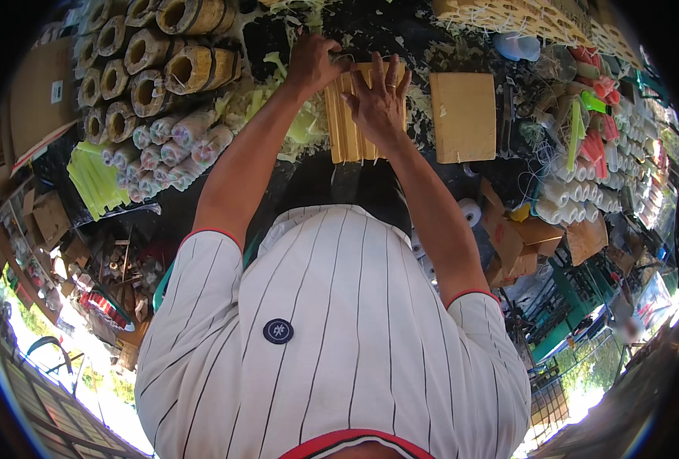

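Note:
A grooved tan block (342,131), with long ridges running away from me, lies on the dark worktable in front of my body. Across its far half rests my right hand (377,105), fingers spread and a ring on one of them. At the block's far left corner is my left hand (313,64), its fingers curled in toward a pinch; whatever they hold is too small to make out. Short whitish ends stick out along the block's near edge. To the right, apart from both hands, lies a flat, smooth tan block (463,118).
Tan hollow tubes (146,92) are stacked at the far left, above wrapped rolls (182,145) and yellow-green strips (98,180). Pale shavings (301,115) litter the table. White rolls (573,191) and red pieces stand at the right. A perforated tan slab (523,21) lies at the back.

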